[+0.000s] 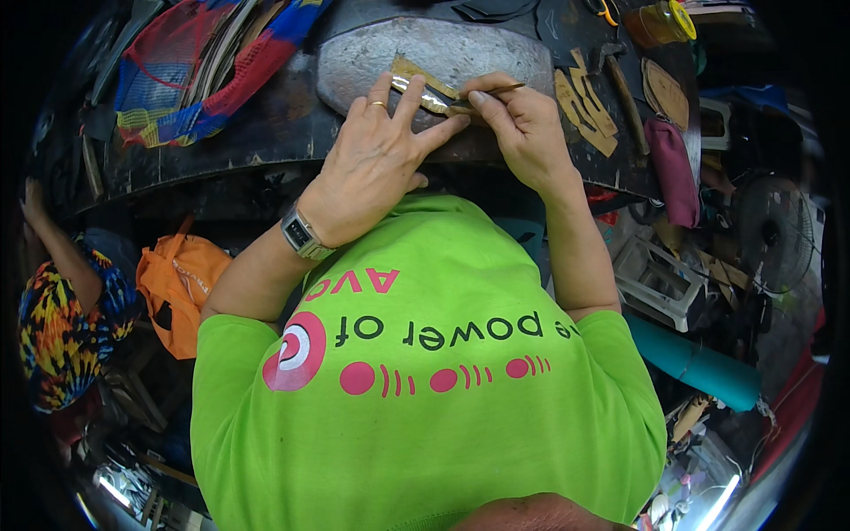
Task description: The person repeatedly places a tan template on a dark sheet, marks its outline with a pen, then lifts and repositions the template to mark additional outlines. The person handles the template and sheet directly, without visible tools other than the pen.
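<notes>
My left hand (376,155) has its fingers spread over a narrow, shiny black piece (431,99) with a golden-brown piece (407,67) along its far edge. Its fingertips press these down on a grey stone slab (354,55). At the right end of the pieces, my right hand (527,128) pinches a thin, pen-like tool (506,88) between thumb and fingers. The tool's tip is too small to make out. Both hands rest close together at the near side of the slab, on a dark table (274,173).
Brown cut-out pieces (584,111), a hammer (627,102), a yellow-lidded jar (657,25) and a maroon pouch (673,173) lie to the right. A red and blue mesh bag (181,80) holds flat sheets at left. Another person's arm (66,257) shows beyond an orange bag (181,288).
</notes>
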`<state>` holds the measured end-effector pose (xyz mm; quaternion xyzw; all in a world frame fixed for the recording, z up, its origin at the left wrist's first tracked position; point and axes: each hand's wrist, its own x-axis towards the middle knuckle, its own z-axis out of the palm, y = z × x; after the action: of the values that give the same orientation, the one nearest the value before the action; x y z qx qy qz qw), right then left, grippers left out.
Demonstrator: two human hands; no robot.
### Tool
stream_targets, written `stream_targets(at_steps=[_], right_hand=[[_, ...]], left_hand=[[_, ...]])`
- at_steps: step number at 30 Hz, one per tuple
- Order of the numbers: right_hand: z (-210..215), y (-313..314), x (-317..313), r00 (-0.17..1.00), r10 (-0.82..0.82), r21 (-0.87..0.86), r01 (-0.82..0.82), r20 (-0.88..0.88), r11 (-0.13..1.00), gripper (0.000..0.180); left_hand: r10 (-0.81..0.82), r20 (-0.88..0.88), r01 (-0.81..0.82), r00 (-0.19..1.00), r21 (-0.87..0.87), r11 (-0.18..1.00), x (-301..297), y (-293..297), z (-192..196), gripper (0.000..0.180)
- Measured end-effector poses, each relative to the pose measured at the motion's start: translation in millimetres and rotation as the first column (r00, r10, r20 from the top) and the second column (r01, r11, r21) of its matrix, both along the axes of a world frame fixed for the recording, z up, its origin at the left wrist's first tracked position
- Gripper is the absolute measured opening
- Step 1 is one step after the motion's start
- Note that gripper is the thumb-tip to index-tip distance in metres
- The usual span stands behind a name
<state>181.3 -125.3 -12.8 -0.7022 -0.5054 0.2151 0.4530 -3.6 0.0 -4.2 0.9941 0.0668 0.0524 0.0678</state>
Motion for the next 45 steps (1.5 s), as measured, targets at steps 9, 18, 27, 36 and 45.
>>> stream_targets(at_steps=[9,18,27,36,45], right_hand=[[7.2,-11.5,3.8,0.986,-0.123,-0.010,0.125,0.109,0.992,0.019],[7.0,-4.2,4.9,0.970,-0.189,-0.055,0.199,0.150,0.978,0.015],[5.2,1.1,-3.8,0.986,-0.119,-0.015,0.122,0.117,0.992,0.014],[5.3,11.1,-9.6,0.982,-0.002,0.053,-0.008,0.186,0.999,0.013],[-3.1,38.9,-9.1,0.975,0.027,0.100,-0.051,0.221,0.994,0.015]], left_hand=[[0.001,-0.005,-0.001,1.000,0.017,1.000,-0.3,0.3,0.1,0.082],[-0.008,0.000,0.008,1.000,0.020,1.000,0.3,0.4,-0.9,0.082],[-0.001,0.015,0.001,1.000,0.032,0.999,-0.5,-0.8,-3.1,0.082],[0.000,0.027,0.000,1.000,-0.002,1.000,-0.5,0.0,-5.7,0.081],[0.001,0.026,-0.001,1.000,0.010,1.000,0.7,-0.8,-6.4,0.079]])
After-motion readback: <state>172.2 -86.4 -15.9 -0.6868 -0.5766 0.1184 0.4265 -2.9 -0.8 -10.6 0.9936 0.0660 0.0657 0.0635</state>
